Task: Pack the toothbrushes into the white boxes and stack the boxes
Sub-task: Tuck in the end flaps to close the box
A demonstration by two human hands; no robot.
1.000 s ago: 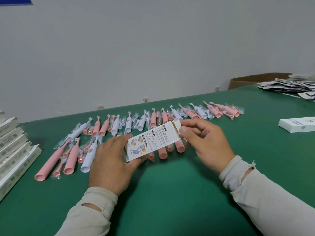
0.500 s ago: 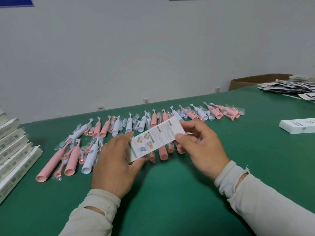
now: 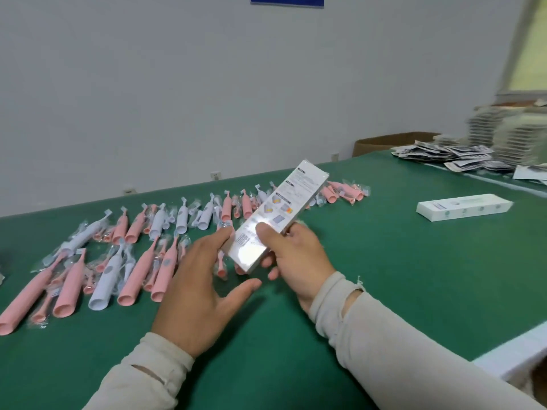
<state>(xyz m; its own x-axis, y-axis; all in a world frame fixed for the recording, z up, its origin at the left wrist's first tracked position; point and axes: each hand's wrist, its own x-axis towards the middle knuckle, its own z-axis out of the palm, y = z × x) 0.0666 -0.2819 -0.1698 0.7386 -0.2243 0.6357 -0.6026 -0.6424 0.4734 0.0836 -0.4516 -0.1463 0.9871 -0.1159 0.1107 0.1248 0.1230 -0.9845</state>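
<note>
- Head view: the right hand (image 3: pixel 291 255) grips the near end of a white box (image 3: pixel 276 218), thumb on the printed top face and fingers curled beneath it.
- White box: closed and lifted off the green counter (image 3: pixel 384 276), its far end tilted up and away to the right. Half a second ago it was held lower and flatter, with both hands on it.
- Left hand (image 3: pixel 204 279): fingers straight and spread, holding nothing. Its fingertips lie just beside the near left edge of the box; contact cannot be confirmed. Earlier this hand supported the left end of the box.
- Toothbrushes (image 3: pixel 130 261): pink and white units, some in clear wrappers, lie in loose rows across the counter on the left and behind the box, positions unchanged.
- Second white box (image 3: pixel 463 207): lies flat on the counter at the right, well apart from the hands.
- Far right: loose printed leaflets (image 3: pixel 444 155) and blurred stacks of flat cartons (image 3: pixel 509 134), with a brown cardboard box (image 3: pixel 384 142) beyond the counter edge.
- Camera view has turned right since the earlier frame; the flat cartons formerly at the left edge are out of view.
</note>
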